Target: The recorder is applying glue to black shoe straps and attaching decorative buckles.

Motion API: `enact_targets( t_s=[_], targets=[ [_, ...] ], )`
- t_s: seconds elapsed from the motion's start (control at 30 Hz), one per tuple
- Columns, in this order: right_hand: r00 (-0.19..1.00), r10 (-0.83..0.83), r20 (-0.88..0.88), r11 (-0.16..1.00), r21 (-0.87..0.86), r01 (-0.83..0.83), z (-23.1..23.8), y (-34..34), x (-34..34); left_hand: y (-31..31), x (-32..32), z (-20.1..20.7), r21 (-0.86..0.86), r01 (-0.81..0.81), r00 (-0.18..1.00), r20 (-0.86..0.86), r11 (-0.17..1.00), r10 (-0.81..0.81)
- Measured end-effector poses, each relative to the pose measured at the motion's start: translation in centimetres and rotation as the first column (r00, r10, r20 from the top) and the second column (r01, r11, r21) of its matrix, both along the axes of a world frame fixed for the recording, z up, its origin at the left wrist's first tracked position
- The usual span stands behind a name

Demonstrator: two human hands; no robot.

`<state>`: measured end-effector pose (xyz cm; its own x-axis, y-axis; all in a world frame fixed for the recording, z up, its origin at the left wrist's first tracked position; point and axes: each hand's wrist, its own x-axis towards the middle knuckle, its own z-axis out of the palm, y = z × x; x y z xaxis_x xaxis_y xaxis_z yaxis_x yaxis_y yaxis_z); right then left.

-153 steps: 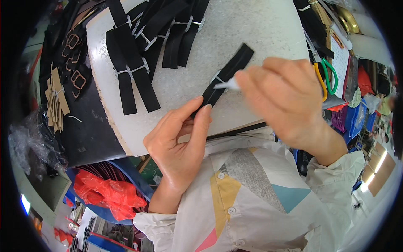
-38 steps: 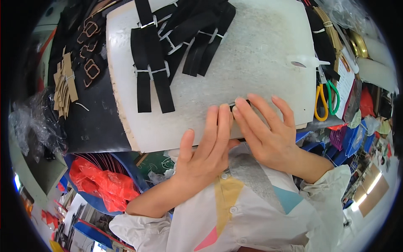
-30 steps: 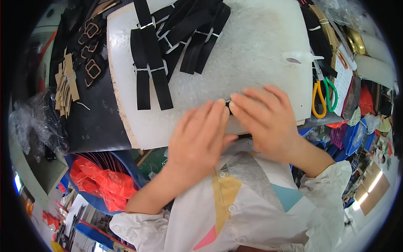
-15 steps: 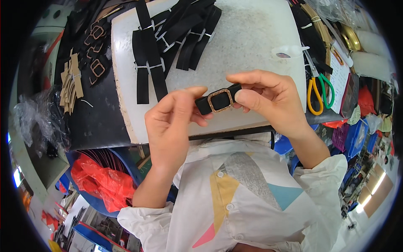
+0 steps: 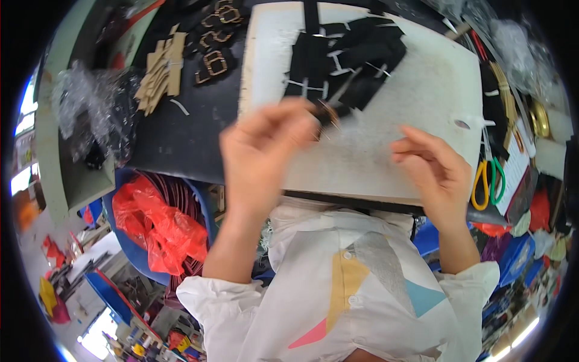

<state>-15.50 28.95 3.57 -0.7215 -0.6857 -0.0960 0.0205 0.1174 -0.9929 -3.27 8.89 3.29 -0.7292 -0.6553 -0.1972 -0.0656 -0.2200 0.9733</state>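
Observation:
My left hand (image 5: pixel 262 145) pinches a short black fabric strap with a gold-toned square buckle (image 5: pixel 330 114) over the white board (image 5: pixel 374 160). Motion smears both the hand and the buckle. To the right, my right hand (image 5: pixel 437 175) hovers above the board with nothing visible in it, its fingers loosely bent and apart. Just beyond the left hand lies a pile of black fabric strips (image 5: pixel 371 45) joined by thin white pieces.
Left of the board, tan strips (image 5: pixel 175 63) and more gold-toned buckles (image 5: pixel 214 62) lie on the black tabletop (image 5: pixel 193 136). Scissors with orange and green handles (image 5: pixel 480 184) rest at the right. Below the table edge, a blue tub (image 5: pixel 136 256) holds a red plastic bag (image 5: pixel 160 226).
My right hand has let go of the buckled strap and moved off to the right. The left hand carries it up toward the black strips. The whole view has shifted.

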Motion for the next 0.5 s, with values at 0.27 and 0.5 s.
enact_targets(
  t_s=[0.27, 0.5],
  targets=[
    [0.835, -0.413, -0.364, 0.901, -0.027, 0.433, -1.8, 6.0, -2.8, -14.3, -0.3, -5.5, -0.835, -0.222, 0.901, 0.022, 0.504, 0.434],
    [0.754, -0.354, -0.554, 0.877, 0.083, 0.473, -3.4, 6.5, -6.2, -0.3, -0.3, -1.5, -0.969, 0.203, 0.952, 0.229, 0.142, 0.202]
  ],
)
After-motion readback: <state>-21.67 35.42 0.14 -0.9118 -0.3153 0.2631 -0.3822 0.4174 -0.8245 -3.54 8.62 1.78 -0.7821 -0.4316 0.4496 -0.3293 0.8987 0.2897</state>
